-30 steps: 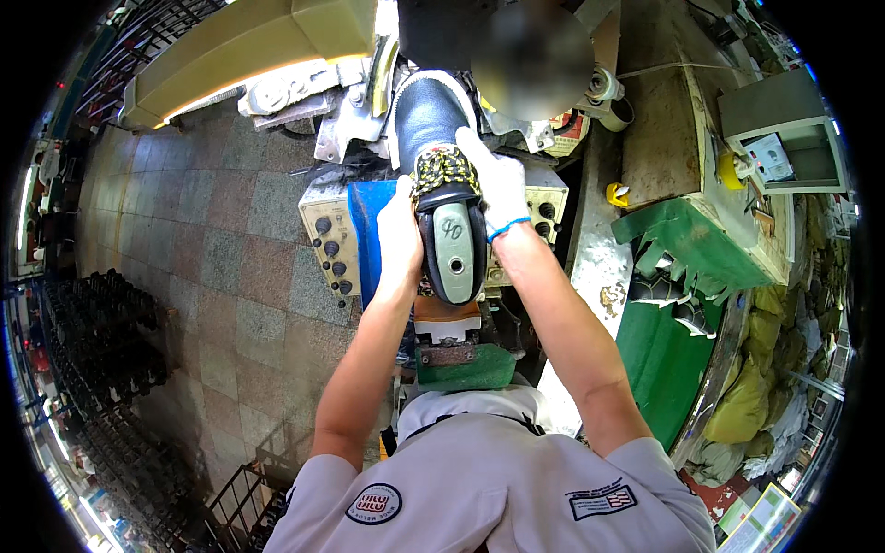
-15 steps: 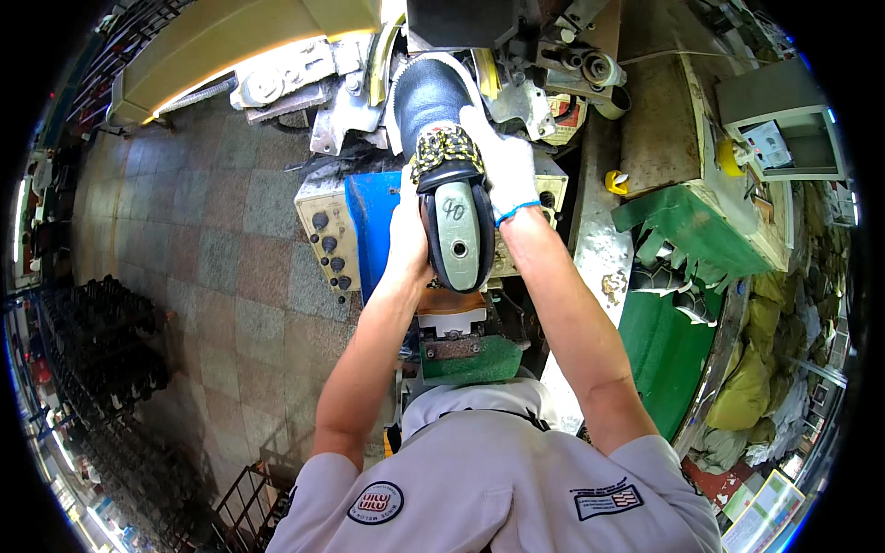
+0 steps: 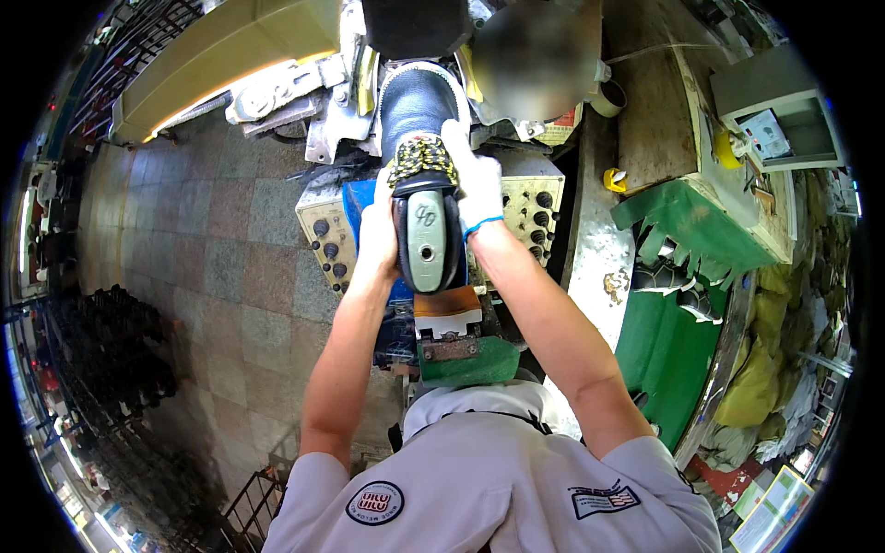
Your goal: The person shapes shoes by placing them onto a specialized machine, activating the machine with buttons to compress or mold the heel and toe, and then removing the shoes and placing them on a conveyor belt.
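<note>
Black shoe [image 3: 419, 106] lies sole-down at the machine's front edge, toe pointing away from the worker, between the left metal plate [image 3: 334, 115] and its partly hidden counterpart on the right. Dark block [image 3: 415, 26] hangs just beyond the toe. Whether the toe touches anything there: cannot tell. Grey-green foot form [image 3: 425, 235] fills the heel opening; yellow-and-black laces [image 3: 422, 164] cross the front.

Left hand [image 3: 377, 235], bare, presses along the shoe's left side, thumb up toward the laces; its other fingers are hidden, but the grip looks closed on the shoe. Right hand [image 3: 477, 189], white-gloved with a blue band [image 3: 483, 224] at the wrist, clasps the right side, fingertips near the laces.

Knob panels [image 3: 324, 240] flank the shoe at the machine's left and right front corners. Brown pad [image 3: 449, 302] sits below the heel, toward the worker.

Risks, as judged: uneven pressure from the two hands could skew the toe; a slack bare-hand grip could let the heel roll; loose laces or glove cloth could snag on the plates; fingers straying forward could be pinched.
</note>
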### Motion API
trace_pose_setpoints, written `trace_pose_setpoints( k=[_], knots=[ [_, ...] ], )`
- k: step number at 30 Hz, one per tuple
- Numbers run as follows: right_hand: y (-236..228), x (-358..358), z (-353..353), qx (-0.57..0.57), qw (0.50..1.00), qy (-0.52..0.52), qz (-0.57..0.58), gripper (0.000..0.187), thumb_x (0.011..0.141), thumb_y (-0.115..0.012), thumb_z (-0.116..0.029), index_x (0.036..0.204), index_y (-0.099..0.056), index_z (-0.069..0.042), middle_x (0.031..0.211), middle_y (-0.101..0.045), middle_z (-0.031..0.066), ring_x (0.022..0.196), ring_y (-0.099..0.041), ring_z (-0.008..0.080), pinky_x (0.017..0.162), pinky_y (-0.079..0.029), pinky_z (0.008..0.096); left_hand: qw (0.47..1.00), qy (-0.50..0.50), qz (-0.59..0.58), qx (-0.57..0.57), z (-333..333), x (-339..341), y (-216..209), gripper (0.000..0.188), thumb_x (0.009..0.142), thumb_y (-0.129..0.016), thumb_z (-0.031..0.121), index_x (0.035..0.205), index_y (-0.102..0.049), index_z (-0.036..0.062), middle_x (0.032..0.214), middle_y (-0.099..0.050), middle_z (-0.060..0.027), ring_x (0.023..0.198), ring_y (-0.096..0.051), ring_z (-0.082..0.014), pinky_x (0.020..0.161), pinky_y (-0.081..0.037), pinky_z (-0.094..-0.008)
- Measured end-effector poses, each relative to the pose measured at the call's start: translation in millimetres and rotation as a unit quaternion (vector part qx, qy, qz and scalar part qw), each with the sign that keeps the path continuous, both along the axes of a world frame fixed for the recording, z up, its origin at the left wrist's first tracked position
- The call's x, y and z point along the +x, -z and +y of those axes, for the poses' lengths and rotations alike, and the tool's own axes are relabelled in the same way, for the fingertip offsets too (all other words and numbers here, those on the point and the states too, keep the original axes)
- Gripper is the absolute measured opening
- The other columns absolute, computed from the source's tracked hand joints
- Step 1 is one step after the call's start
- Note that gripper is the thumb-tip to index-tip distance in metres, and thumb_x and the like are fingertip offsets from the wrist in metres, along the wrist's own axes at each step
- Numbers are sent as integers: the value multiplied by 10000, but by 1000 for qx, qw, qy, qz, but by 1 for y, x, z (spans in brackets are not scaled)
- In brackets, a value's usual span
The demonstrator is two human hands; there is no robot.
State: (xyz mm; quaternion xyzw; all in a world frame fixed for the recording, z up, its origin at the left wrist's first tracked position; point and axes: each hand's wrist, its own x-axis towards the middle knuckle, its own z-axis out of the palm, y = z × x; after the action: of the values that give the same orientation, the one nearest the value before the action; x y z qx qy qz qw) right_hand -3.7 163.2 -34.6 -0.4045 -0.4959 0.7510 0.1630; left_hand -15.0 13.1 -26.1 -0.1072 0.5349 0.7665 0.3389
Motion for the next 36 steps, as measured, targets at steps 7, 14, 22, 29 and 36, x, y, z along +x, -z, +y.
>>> trace_pose_setpoints(
  k=[7, 14, 22, 29, 36],
  knots=[
    [-17, 43, -9, 264, 957, -102, 55, 674, 1006, -593, -406, 1487, -416, 32, 1291, -634, 239, 1119, -635, 249, 995, -475, 340, 999, 6, -10, 47, -4, 3, -6, 439, 1101, -374, 392, 1299, -604, 76, 1128, -695, -61, 959, -678, -152, 847, -559, -313],
    [-9, 15, -14, 8, 969, -54, 239, 648, 1018, -620, -291, 1552, -375, -18, 1398, -548, 67, 1196, -519, 104, 1043, -410, 249, 1000, -13, 1, 26, 1, 3, 3, 425, 1103, -362, 364, 1304, -602, 76, 1137, -695, -69, 971, -685, -164, 848, -566, -318],
    [-17, 44, -32, 26, 997, -33, 68, 479, 1001, -610, -493, 1013, -733, -30, 889, -667, 0, 791, -561, 87, 715, -483, 274, 999, 16, 16, 27, -1, 2, 5, 446, 1105, -322, 346, 1286, -604, 51, 1118, -707, -84, 935, -707, -174, 809, -587, -322],
    [-14, 44, -30, 1, 996, -32, 81, 487, 974, -634, -528, 956, -716, -48, 854, -640, -13, 757, -543, 81, 693, -478, 272, 998, 39, 40, -37, 1, 0, 5, 467, 1099, -329, 380, 1281, -632, 75, 1119, -718, -79, 932, -702, -165, 847, -573, -319],
    [-4, 43, -29, 5, 996, -32, 85, 471, 978, -639, -506, 890, -711, -49, 822, -618, -27, 739, -523, 79, 670, -465, 285, 993, 10, 120, 1, -2, -2, 58, 534, 1093, -361, 460, 1303, -592, 27, 1136, -704, -100, 960, -701, -200, 873, -576, -355]
  ],
)
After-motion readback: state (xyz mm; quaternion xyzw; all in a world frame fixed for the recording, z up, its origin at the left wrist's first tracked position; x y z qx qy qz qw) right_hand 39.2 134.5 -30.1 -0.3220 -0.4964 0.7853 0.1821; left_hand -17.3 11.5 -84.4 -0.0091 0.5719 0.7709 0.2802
